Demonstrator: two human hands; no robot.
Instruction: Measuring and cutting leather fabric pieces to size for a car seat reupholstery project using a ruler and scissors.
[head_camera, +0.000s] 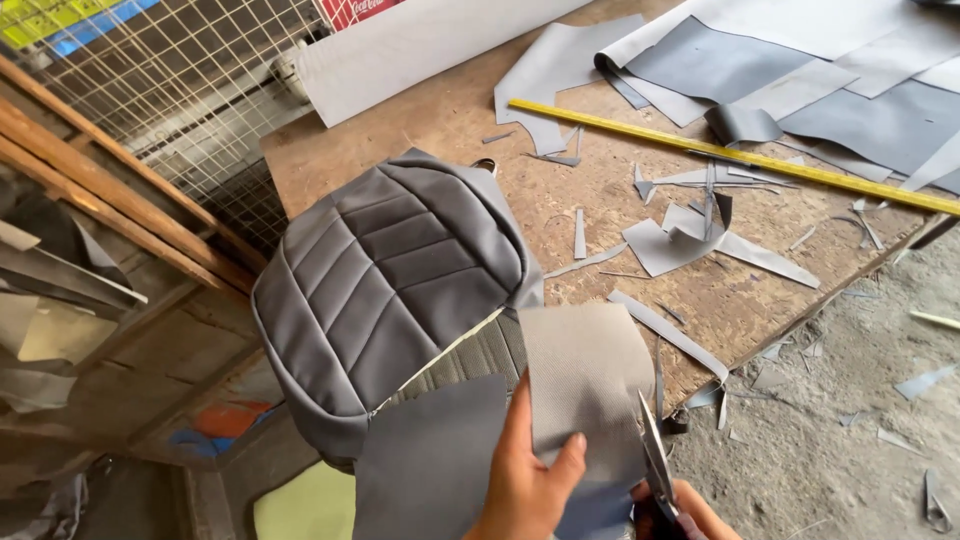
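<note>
My left hand (528, 480) pinches a piece of grey leatherette (585, 380) at the bottom of the view, its pale woven backing turned up. My right hand (690, 512), mostly cut off by the frame edge, grips scissors (655, 455) whose blades point up along the piece's right edge. A grey padded seat cover (385, 290) with stitched panels lies just left of the piece, over the corner of the wooden table (450, 130).
A long yellow ruler (720, 155) lies across the table among grey offcuts (690, 240) and larger grey sheets (800, 70). Wire mesh (180, 70) and wooden beams (110, 190) stand at left. Scraps litter the dirt floor (860, 410) at right.
</note>
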